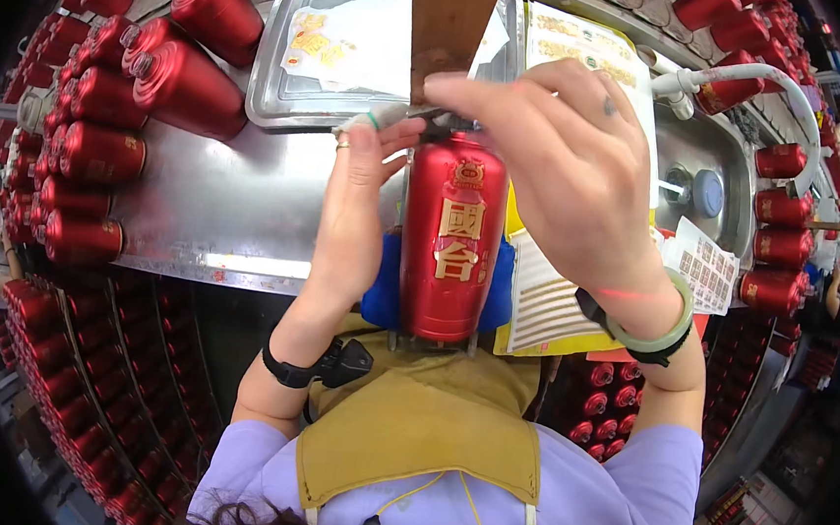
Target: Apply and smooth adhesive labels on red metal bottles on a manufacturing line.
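Note:
A red bottle (451,250) with gold marks lies in a blue cradle (380,294) on the steel table (217,207), its neck pointing away from me. My left hand (357,188) rests beside the bottle's shoulder, fingers pinching at the neck where a small white and green piece (384,115) sticks out. My right hand (571,161) arches over the neck from the right, its fingertips pressed on the bottle's top under a brown strip (449,23) that hangs down from above. The neck itself is hidden by my fingers.
Several red bottles (183,81) lie stacked at the left, and more line the right edge (773,266). A steel tray (285,94) with paper and gold stickers sits behind. Yellow label sheets (544,312) lie to the right, near a white hose (750,76).

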Demonstrator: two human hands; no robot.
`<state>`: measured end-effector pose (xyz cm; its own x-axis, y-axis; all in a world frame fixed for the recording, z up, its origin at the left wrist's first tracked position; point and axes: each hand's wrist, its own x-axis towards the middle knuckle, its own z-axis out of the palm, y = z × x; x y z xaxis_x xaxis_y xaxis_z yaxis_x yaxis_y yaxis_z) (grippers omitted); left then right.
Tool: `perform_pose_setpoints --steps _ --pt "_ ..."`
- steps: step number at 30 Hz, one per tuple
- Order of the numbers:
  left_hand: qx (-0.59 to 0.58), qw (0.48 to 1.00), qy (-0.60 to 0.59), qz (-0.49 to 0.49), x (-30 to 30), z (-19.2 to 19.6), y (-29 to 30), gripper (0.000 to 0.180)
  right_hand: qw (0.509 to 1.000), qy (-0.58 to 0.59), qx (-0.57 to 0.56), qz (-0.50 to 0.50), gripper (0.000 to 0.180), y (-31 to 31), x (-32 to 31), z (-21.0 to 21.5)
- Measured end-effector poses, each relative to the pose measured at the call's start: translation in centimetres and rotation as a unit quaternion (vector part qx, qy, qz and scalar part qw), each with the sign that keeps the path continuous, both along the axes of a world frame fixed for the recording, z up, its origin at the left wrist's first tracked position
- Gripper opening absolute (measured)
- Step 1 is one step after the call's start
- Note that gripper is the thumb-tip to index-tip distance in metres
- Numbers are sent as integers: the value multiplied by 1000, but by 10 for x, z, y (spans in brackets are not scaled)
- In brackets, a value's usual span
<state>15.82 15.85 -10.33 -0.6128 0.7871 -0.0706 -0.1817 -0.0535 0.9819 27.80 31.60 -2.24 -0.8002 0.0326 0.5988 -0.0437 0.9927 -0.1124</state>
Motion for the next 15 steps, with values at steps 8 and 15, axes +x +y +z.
perform_pose_setpoints --steps 8,15 --pt "-45 998 -39 -6 2 -8 -30 82 955 -42 -76 282 25 -68 57 -38" --pt "-27 989 -136 -49 19 -5 -40 83 991 46 -36 123 25 -36 48 -52"
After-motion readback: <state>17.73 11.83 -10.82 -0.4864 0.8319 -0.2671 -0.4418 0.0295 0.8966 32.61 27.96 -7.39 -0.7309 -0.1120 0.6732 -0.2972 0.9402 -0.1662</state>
